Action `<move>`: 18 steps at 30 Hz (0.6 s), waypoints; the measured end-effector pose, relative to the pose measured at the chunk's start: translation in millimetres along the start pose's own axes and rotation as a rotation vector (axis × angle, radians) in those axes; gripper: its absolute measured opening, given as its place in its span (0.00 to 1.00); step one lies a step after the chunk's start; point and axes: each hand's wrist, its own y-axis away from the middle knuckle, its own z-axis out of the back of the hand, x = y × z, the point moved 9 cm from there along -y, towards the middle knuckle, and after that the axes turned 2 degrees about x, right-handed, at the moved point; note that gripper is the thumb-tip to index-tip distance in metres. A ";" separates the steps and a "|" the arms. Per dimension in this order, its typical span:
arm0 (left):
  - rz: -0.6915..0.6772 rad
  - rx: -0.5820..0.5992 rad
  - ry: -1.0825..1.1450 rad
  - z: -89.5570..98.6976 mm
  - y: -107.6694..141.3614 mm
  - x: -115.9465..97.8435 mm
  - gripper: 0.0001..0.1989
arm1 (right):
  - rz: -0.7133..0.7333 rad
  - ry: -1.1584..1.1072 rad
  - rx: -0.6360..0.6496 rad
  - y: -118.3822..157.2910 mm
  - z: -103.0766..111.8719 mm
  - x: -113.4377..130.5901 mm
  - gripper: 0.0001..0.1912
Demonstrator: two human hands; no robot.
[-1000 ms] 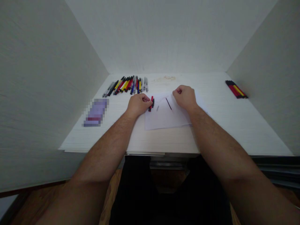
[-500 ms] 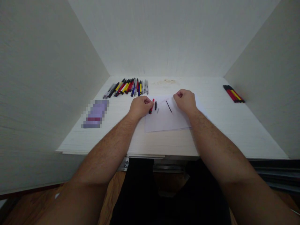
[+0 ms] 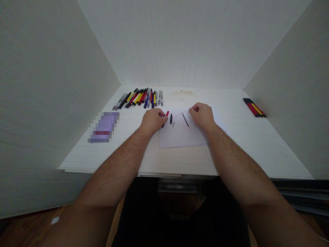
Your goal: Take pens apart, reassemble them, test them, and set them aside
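Note:
My left hand [image 3: 154, 120] is closed at the left edge of a white paper sheet [image 3: 180, 139], its fingers on a red pen barrel [image 3: 167, 113] whose dark lower end shows below them. Just right of it on the paper lie a black pen part [image 3: 171, 118], a small grey piece [image 3: 173, 124] that may be a spring, and a thin dark refill [image 3: 185, 120]. My right hand [image 3: 202, 114] rests over the right part of the sheet with fingers curled together; whatever they hold, if anything, is too small to make out.
Many pens [image 3: 138, 97] in several colours lie in a row at the back left. A blurred purple packet [image 3: 105, 126] is at the left. Red, yellow and black pens [image 3: 254, 107] lie near the right wall. Walls enclose the white desk [image 3: 95, 159].
The view has shifted slightly, so the desk appears a little lower. My left fingers now cover more of the red barrel. My right hand stays curled in about the same place.

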 end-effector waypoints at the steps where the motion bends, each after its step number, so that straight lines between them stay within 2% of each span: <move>1: 0.003 0.010 0.005 -0.5 0.3 -0.2 0.08 | 0.003 0.004 0.004 0.1 -0.5 0.3 0.07; 4: 0.002 0.014 0.014 0.0 0.3 -0.6 0.08 | -0.003 0.017 0.017 0.1 -1.7 0.1 0.07; 10: 0.006 -0.061 0.015 5.6 -2.2 6.0 0.09 | 0.000 0.034 0.053 1.7 -4.1 2.6 0.06; 18: 0.029 0.020 0.018 1.0 -0.3 5.7 0.09 | 0.044 0.176 0.233 13.8 -21.8 16.2 0.08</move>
